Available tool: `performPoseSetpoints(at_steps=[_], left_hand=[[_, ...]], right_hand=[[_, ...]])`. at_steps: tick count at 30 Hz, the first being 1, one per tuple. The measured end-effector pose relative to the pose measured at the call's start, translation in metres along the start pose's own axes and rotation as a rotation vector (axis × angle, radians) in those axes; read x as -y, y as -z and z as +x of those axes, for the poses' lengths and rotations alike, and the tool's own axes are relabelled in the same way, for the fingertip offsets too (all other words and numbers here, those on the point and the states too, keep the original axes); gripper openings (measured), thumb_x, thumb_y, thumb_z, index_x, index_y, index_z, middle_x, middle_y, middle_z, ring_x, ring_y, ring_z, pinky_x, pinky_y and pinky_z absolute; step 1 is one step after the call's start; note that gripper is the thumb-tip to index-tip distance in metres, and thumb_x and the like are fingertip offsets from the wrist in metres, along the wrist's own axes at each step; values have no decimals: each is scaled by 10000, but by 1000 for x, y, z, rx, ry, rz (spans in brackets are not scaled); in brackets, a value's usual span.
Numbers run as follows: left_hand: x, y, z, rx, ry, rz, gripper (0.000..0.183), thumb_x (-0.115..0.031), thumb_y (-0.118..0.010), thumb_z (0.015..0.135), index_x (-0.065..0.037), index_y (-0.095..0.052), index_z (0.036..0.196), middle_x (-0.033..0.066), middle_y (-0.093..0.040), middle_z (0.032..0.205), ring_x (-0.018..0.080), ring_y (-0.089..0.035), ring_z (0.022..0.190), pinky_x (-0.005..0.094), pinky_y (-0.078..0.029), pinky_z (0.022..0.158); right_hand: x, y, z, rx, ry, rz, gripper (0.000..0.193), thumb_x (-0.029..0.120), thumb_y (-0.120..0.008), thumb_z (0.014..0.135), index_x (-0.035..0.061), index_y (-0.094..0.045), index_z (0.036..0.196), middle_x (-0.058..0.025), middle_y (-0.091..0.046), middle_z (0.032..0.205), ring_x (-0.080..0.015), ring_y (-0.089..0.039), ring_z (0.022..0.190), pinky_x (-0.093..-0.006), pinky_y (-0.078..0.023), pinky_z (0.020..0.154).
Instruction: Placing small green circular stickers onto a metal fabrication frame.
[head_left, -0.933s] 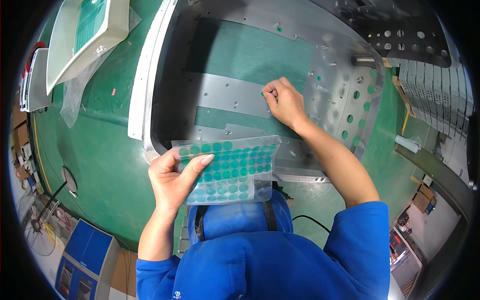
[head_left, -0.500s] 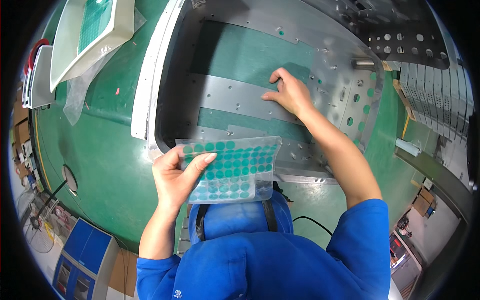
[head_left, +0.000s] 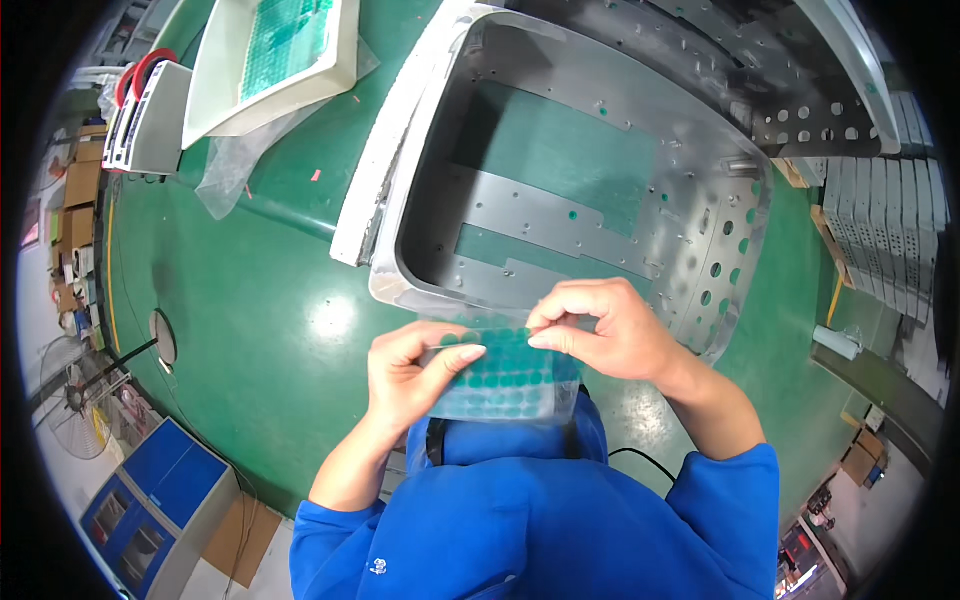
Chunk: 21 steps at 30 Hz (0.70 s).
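Note:
In front of my body, my left hand (head_left: 415, 372) holds a clear-backed sheet of round green stickers (head_left: 502, 380), its thumb on top near the upper left corner. My right hand (head_left: 610, 328) has its thumb and index finger pinched at the sheet's upper edge, over the top row of stickers. Whether a single sticker is between those fingertips is hidden. Just beyond the sheet lies a large grey metal housing (head_left: 520, 290) with rounded corners and rectangular openings. A small green dot (head_left: 573, 215) sits on its middle crossbar, another (head_left: 602, 110) on the far strip.
At the far left, a white tray (head_left: 222, 110) holds more green sticker sheets, with clear plastic film (head_left: 232, 172) beneath it. Perforated metal panels (head_left: 880, 215) stand at the right. A round-based stand (head_left: 163, 337) and a blue cabinet (head_left: 160, 490) are at the left.
My right hand has come back from over the housing's crossbar to the sheet's upper edge. A green dot now shows where it was. The view has shifted, so the housing appears farther right.

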<state>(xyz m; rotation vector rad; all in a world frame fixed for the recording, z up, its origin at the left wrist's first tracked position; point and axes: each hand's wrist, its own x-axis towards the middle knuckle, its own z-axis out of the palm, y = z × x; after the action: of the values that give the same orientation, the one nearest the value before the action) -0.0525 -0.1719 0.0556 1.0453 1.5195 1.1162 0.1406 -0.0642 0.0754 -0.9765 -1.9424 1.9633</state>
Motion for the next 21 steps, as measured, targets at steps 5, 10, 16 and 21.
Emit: performPoseSetpoints(at_steps=[5, 10, 16, 21], left_hand=[[1, -1, -13, 32, -102, 77, 116, -31, -697, 681, -12, -639, 779, 25, -572, 604, 26, -397, 450, 182, -248, 391], [8, -6, -19, 66, -57, 52, 123, -26, -693, 682, -9, -635, 790, 20, -561, 588, 33, -385, 445, 189, -242, 390], [9, -13, -15, 97, -50, 50, 98, -23, -677, 702, 0, -628, 783, 39, -575, 615, 43, -432, 471, 187, -278, 404], [8, -18, -10, 102, -53, 39, 92, -28, -676, 709, 14, -619, 768, 55, -591, 633, 54, -481, 505, 182, -312, 421]], right_hand=[[0, -14, -8, -105, 62, 80, 71, 70, -606, 747, 23, -606, 801, -68, -616, 741, -144, -578, 696, -259, -452, 639], [-3, -22, -19, -116, 19, 56, 71, 67, -601, 746, 18, -575, 790, -62, -598, 747, -153, -577, 693, -269, -451, 646], [-14, -23, -26, -182, 78, -122, 57, 16, -595, 746, 21, -577, 800, -62, -596, 776, -145, -576, 703, -250, -449, 645], [-18, -23, -28, -254, 168, -198, 65, 15, -592, 731, 31, -572, 791, -62, -598, 790, -178, -576, 711, -282, -443, 644]])
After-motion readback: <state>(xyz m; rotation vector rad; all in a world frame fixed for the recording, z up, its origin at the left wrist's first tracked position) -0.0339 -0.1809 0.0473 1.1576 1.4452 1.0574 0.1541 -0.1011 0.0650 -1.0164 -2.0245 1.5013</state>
